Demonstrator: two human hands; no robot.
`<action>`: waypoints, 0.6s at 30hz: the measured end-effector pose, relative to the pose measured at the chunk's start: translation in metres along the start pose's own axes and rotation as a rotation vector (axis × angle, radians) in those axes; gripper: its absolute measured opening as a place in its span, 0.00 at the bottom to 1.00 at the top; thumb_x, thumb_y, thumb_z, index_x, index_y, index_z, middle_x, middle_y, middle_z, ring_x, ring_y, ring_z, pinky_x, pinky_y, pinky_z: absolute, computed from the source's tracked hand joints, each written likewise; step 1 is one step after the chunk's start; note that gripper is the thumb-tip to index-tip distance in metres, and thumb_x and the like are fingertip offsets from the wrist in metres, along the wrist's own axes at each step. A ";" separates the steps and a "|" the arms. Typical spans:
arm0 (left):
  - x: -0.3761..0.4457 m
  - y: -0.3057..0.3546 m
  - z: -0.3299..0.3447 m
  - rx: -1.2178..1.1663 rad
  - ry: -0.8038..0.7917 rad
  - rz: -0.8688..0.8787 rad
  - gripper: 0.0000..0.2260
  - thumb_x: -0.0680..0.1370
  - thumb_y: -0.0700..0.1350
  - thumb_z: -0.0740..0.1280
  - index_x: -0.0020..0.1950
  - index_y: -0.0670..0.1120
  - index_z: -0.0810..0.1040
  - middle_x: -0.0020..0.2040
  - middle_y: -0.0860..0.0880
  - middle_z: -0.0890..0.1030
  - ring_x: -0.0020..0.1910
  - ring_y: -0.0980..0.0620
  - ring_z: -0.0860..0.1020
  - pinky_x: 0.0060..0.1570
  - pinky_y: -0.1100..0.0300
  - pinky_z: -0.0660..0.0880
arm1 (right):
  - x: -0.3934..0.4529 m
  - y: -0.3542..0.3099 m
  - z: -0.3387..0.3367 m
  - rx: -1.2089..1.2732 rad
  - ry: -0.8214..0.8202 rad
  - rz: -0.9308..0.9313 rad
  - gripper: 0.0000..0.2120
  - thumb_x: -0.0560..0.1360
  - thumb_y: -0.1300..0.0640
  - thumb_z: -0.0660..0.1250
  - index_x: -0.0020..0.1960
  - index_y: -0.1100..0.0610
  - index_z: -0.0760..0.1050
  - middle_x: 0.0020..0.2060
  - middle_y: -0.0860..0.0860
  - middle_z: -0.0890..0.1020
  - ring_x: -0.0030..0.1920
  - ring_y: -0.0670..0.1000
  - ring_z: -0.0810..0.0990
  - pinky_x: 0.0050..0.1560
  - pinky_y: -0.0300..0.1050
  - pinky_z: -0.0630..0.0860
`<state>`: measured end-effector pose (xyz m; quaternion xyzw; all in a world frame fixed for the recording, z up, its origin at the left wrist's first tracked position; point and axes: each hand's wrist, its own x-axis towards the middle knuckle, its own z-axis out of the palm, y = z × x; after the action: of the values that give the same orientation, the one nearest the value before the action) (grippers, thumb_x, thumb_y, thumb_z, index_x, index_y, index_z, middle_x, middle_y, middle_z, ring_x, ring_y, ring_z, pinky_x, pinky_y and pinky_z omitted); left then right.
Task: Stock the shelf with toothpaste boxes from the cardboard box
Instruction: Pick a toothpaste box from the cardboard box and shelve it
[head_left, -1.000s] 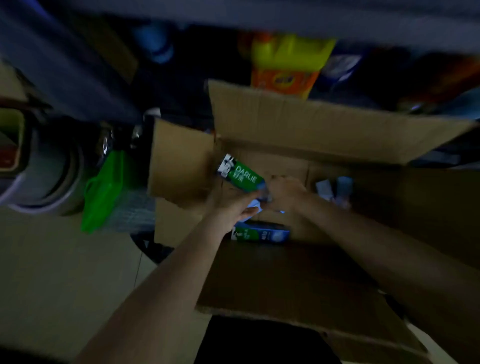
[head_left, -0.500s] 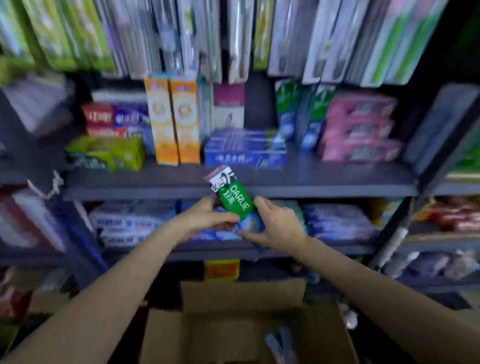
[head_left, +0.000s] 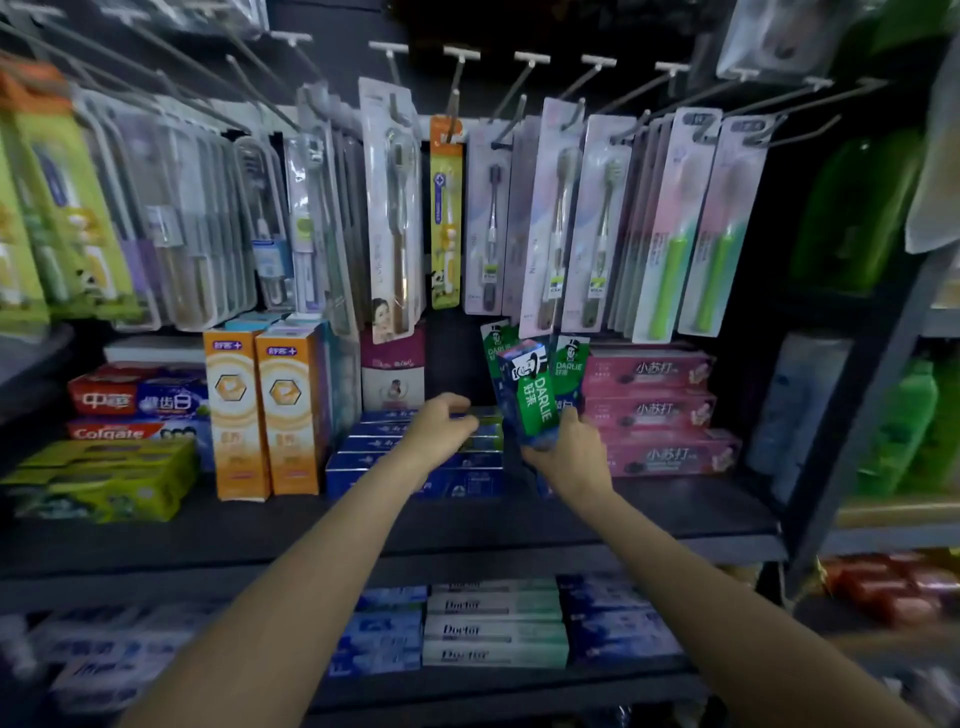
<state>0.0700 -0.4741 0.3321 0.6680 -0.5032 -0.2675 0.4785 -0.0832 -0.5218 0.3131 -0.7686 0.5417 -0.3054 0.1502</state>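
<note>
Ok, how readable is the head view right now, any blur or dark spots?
Head view: the centre is sharp, DARLIE box in the right hand legible; edges smear and bend from the wide lens; lower shelf dim, soft; left hand slightly blurred.

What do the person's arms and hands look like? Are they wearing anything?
Both forearms are bare, with no sleeves in view. The left hand and the right hand wear no gloves, and no watch, bracelet or ring shows on them.
</note>
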 end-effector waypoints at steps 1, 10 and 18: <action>0.011 0.000 0.005 0.023 0.006 -0.005 0.20 0.78 0.38 0.61 0.69 0.40 0.67 0.68 0.44 0.70 0.66 0.47 0.70 0.64 0.59 0.67 | 0.010 0.003 0.005 -0.001 -0.011 0.013 0.28 0.71 0.53 0.71 0.63 0.66 0.65 0.58 0.61 0.74 0.54 0.60 0.77 0.48 0.50 0.75; 0.103 0.000 0.048 -0.014 0.015 -0.121 0.29 0.78 0.34 0.55 0.77 0.42 0.47 0.75 0.42 0.57 0.72 0.44 0.59 0.68 0.56 0.60 | 0.077 0.007 0.054 0.088 -0.024 0.042 0.22 0.72 0.55 0.71 0.59 0.64 0.66 0.56 0.60 0.75 0.54 0.59 0.77 0.50 0.52 0.76; 0.153 -0.010 0.069 -0.059 -0.031 -0.087 0.25 0.75 0.30 0.56 0.72 0.41 0.61 0.67 0.45 0.70 0.66 0.45 0.68 0.67 0.52 0.66 | 0.094 0.006 0.067 0.073 0.026 0.034 0.23 0.77 0.55 0.65 0.65 0.62 0.60 0.63 0.58 0.70 0.58 0.59 0.75 0.51 0.50 0.72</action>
<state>0.0700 -0.6408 0.3146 0.6707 -0.4728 -0.3131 0.4782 -0.0236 -0.6175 0.2870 -0.7491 0.5453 -0.3324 0.1761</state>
